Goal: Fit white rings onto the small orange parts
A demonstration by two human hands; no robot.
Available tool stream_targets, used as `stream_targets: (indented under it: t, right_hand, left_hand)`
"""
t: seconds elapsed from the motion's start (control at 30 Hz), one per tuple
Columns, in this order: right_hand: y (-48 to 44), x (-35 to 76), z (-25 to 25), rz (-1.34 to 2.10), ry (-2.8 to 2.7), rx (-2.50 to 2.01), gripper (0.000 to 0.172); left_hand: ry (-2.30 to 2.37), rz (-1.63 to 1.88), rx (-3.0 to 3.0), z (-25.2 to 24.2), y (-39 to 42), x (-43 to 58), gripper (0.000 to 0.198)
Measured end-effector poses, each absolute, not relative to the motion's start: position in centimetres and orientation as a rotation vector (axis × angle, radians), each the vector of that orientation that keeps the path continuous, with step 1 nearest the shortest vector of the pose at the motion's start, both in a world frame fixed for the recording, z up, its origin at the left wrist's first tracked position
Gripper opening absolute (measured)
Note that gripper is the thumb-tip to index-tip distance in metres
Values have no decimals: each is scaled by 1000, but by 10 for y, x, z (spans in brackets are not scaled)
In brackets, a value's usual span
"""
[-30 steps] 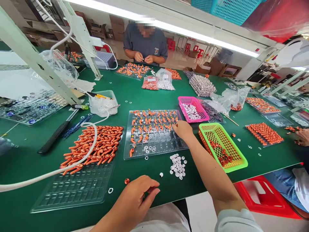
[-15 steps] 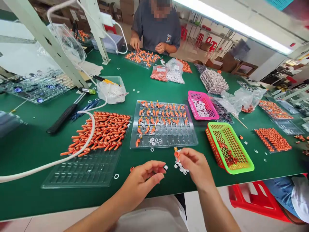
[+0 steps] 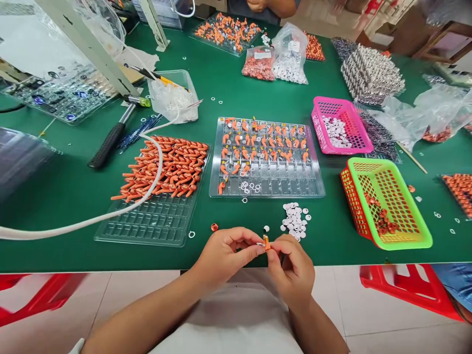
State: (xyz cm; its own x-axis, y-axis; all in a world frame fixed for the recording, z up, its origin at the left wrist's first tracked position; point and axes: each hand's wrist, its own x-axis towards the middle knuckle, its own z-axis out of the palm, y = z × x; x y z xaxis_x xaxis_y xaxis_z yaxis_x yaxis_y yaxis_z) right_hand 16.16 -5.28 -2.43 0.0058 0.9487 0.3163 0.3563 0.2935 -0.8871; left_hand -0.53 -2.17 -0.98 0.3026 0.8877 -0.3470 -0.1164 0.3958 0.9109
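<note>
My right hand (image 3: 293,268) pinches a small orange earbud shell (image 3: 267,245) with a gold-coloured end pointing up. My left hand (image 3: 228,253) meets it from the other side, thumb and forefinger closed on a thin pale piece (image 3: 260,244) whose exact kind is too small to make out. Both hands are close together over the table's front edge. Just beyond the fingertips lies a single white disc (image 3: 266,228), and a pile of white round discs (image 3: 295,220) is past my right hand. A small orange cap (image 3: 214,227) rests beyond my left hand.
Ahead stands a clear tray (image 3: 295,184) with orange parts and white rings. Orange stems (image 3: 165,169) fill a tray at left, crossed by a white cable (image 3: 157,184). A green basket (image 3: 409,241), pink basket (image 3: 342,147) and hammer (image 3: 106,146) flank these. A co-worker sits opposite.
My view has tilted down. My right hand has drawn the orange earbud shell back from the disc pile. My left hand, open before, has closed on a thin pale piece and come against it.
</note>
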Motion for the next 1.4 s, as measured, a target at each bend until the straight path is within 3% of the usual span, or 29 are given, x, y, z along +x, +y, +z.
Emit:
stream_targets:
  t: [0.2, 0.37, 0.8, 1.13, 1.4]
  right_hand:
    - [-50, 165, -29, 659, -1621, -1142, 24]
    - [-47, 169, -29, 949, -1657, -992, 57]
    - [-40, 169, -22, 812, -1709, -1130, 15]
    - [-42, 158, -26, 405, -1774, -1162, 29]
    - [-42, 157, -31, 323, -1797, -1171, 32]
  left_hand:
    - [1079, 806, 1140, -2, -19, -14, 12]
    - [1042, 859, 1564, 7, -20, -13, 19]
    - [1240, 1008, 1827, 1, -25, -2, 12]
    - [1289, 1088, 1794, -4, -25, 6, 9]
    - [1312, 1058, 1739, -7, -26, 4, 9]
